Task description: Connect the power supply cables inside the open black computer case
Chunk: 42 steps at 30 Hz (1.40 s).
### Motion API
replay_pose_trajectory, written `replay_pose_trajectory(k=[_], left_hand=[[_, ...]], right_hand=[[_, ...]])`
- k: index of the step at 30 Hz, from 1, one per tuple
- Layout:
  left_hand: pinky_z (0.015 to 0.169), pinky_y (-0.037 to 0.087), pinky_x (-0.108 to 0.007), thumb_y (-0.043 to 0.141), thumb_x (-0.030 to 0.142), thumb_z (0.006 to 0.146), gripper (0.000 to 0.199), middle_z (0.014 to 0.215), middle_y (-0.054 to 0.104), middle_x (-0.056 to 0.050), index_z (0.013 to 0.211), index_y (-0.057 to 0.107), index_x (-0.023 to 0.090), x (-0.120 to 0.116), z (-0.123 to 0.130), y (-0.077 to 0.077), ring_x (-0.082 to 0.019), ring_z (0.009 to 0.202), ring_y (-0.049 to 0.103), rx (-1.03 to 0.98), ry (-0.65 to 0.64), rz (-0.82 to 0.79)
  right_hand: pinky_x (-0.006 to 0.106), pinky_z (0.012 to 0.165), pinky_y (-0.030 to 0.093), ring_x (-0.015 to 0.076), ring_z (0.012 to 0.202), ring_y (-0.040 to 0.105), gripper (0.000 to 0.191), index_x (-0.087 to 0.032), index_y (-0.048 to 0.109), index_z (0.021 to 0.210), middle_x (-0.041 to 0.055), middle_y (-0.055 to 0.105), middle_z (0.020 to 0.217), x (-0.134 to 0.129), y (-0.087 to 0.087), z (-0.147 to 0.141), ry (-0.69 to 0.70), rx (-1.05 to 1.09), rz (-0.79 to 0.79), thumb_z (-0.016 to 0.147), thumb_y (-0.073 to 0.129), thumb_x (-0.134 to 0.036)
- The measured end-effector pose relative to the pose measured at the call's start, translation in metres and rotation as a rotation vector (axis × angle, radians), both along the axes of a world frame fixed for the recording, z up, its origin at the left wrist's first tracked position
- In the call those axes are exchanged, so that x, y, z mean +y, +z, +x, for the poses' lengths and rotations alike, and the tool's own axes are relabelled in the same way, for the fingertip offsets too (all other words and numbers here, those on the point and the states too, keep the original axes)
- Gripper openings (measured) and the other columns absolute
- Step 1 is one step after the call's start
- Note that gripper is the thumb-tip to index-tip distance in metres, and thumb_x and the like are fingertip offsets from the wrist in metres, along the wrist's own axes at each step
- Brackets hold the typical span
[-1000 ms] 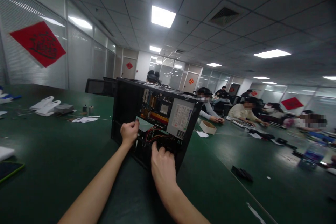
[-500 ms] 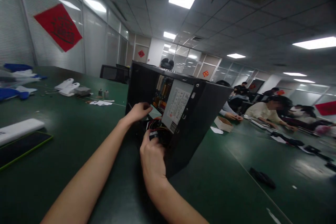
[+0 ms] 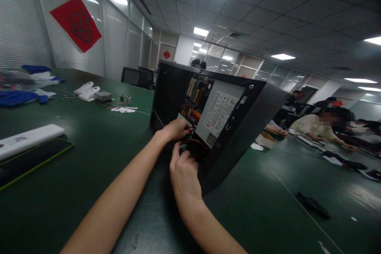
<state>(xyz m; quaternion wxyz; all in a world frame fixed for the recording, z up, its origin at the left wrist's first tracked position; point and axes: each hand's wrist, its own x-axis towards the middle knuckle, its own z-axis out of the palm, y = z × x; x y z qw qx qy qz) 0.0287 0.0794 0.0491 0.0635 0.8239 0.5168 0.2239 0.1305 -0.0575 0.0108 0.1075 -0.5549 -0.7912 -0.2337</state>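
Note:
A black computer case (image 3: 238,127) stands on the green table with its side open toward me. Inside it show a circuit board (image 3: 198,93), a grey power supply (image 3: 218,112) with a white label, and thin coloured cables (image 3: 199,141). My left hand (image 3: 176,129) reaches into the opening, its fingers bent together beside the cables; what they pinch is hidden. Lower down, my right hand (image 3: 186,166) is curled at the case's near edge, below the power supply. Its fingertips go into the dark interior, and what they grip cannot be made out.
To the left lie a white box (image 3: 32,141) and a black panel with a green rim (image 3: 35,160). Farther back are white gloves (image 3: 87,91), small metal parts and blue cloth (image 3: 22,97). On the right are a cardboard box (image 3: 266,140), a black item (image 3: 313,205) and people seated at the table.
My left hand has moved right and inward, from the case's left side toward the cables and my right hand. My right hand stays at the lower opening. The view has shifted slightly.

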Motion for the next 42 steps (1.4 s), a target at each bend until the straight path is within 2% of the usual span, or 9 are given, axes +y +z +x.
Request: replay_pose_trajectory(k=[7,12,18,23,26,30,33,36,42], left_hand=[[0.071,0.052,-0.032,0.050,0.018,0.082,0.026,0.093,0.072,-0.016,0.093,0.074,0.015,-0.014,0.017,0.007,-0.027,0.087,0.069,0.151,0.152,0.080],[0.071,0.051,-0.035,0.050,0.017,0.080,0.025,0.093,0.071,-0.021,0.089,0.073,0.011,-0.018,0.014,0.019,-0.031,0.086,0.069,0.156,0.260,0.085],[0.070,0.047,-0.031,0.054,0.027,0.082,0.024,0.077,0.073,-0.011,0.080,0.075,0.014,-0.007,0.001,0.025,-0.026,0.078,0.068,-0.238,0.161,0.101],[0.084,0.047,-0.031,0.061,0.027,0.080,0.023,0.094,0.075,-0.008,0.092,0.072,0.012,-0.008,0.015,0.029,-0.023,0.090,0.067,-0.678,-0.009,0.055],[0.092,0.046,-0.035,0.069,0.027,0.076,0.024,0.100,0.073,-0.010,0.093,0.070,0.010,-0.015,0.026,0.033,-0.023,0.096,0.065,-0.880,-0.115,-0.128],[0.092,0.048,-0.035,0.076,0.027,0.073,0.031,0.104,0.072,-0.011,0.100,0.068,0.012,-0.027,0.041,0.037,-0.018,0.095,0.065,-1.198,-0.359,-0.557],[0.091,0.048,-0.030,0.080,0.027,0.072,0.031,0.100,0.072,-0.010,0.097,0.068,0.012,-0.035,0.053,0.038,-0.014,0.090,0.066,-1.309,-0.427,-0.732],[0.084,0.050,-0.025,0.082,0.029,0.070,0.031,0.098,0.073,-0.009,0.092,0.069,0.012,-0.040,0.066,0.040,-0.013,0.086,0.066,-1.334,-0.412,-0.740],[0.073,0.051,-0.025,0.084,0.033,0.066,0.034,0.090,0.073,-0.009,0.090,0.069,0.012,-0.045,0.084,0.044,-0.015,0.080,0.067,-1.337,-0.304,-0.515]], right_hand=[[0.031,0.051,0.038,0.0215,0.060,0.056,0.050,-0.006,0.039,0.144,0.0155,0.058,0.079,0.008,-0.014,0.015,0.070,0.027,0.015,0.096,0.028,-0.011],[0.030,0.052,0.037,0.0203,0.061,0.058,0.042,-0.009,0.047,0.138,0.0116,0.059,0.078,0.029,-0.011,0.060,0.101,-0.135,0.165,0.099,0.040,-0.022],[0.029,0.054,0.030,0.0162,0.057,0.059,0.031,-0.014,0.065,0.112,0.0063,0.063,0.073,0.084,-0.008,0.138,0.253,-0.191,0.345,0.099,0.043,-0.032],[0.029,0.057,0.028,0.0125,0.054,0.055,0.033,-0.015,0.067,0.083,0.0029,0.063,0.065,0.131,-0.015,0.200,0.412,-0.118,0.450,0.099,0.046,-0.035],[0.030,0.057,0.026,0.0127,0.052,0.052,0.042,-0.016,0.060,0.067,0.0025,0.060,0.059,0.141,-0.022,0.222,0.396,-0.063,0.496,0.097,0.047,-0.043],[0.030,0.058,0.025,0.0137,0.054,0.050,0.044,-0.016,0.057,0.068,0.0027,0.058,0.060,0.134,-0.028,0.229,0.374,0.010,0.458,0.099,0.043,-0.044],[0.031,0.058,0.024,0.0139,0.054,0.049,0.044,-0.017,0.057,0.070,0.0028,0.059,0.062,0.126,-0.027,0.226,0.389,0.001,0.398,0.100,0.040,-0.043],[0.031,0.058,0.022,0.0141,0.054,0.049,0.044,-0.017,0.057,0.070,0.0031,0.059,0.062,0.121,-0.024,0.220,0.385,-0.006,0.382,0.101,0.038,-0.043],[0.031,0.057,0.022,0.0145,0.053,0.051,0.043,-0.017,0.058,0.073,0.0031,0.061,0.064,0.107,-0.020,0.207,0.368,0.004,0.325,0.101,0.038,-0.043]])
